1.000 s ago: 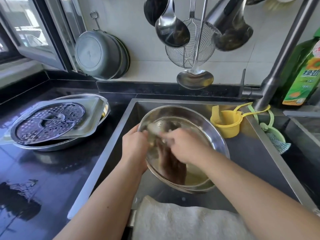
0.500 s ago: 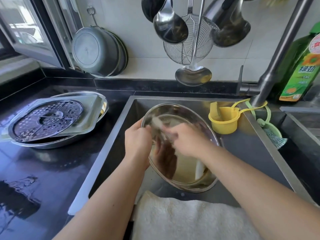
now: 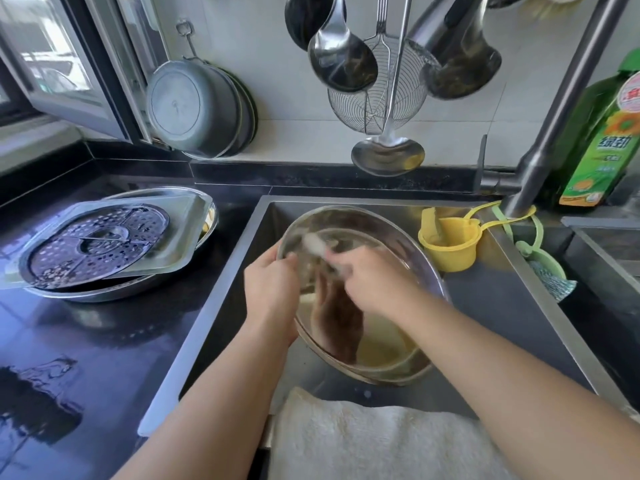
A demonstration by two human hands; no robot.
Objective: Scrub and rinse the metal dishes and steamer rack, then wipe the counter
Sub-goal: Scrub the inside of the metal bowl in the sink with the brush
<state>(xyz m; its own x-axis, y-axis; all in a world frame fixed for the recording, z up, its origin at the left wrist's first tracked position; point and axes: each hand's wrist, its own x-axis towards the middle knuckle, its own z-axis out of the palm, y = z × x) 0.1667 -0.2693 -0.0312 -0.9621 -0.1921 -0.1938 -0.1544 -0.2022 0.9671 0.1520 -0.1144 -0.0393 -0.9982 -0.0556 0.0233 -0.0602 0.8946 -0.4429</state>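
A round metal dish (image 3: 408,247) stands tilted in the sink (image 3: 519,306). My left hand (image 3: 272,292) grips its left rim. Inside the dish my right hand (image 3: 372,282) holds a pale scrubbing cloth (image 3: 317,245), blurred by motion against the upper left of the inner surface. On the black counter (image 3: 86,358) to the left, a perforated round steamer rack (image 3: 97,244) lies on a rectangular metal tray (image 3: 183,233), which sits on a round metal dish (image 3: 114,294).
A white towel (image 3: 374,441) drapes over the sink's front edge. A yellow cup (image 3: 450,244) and a green scrubber (image 3: 550,271) hang from the faucet (image 3: 550,133). Ladles and a wire skimmer (image 3: 377,98) hang above. Green detergent bottle (image 3: 602,133) at right. Water puddles on the counter's left.
The dish has tilted more upright in my left hand. My right hand keeps rubbing the cloth around the upper left of the dish's inside.
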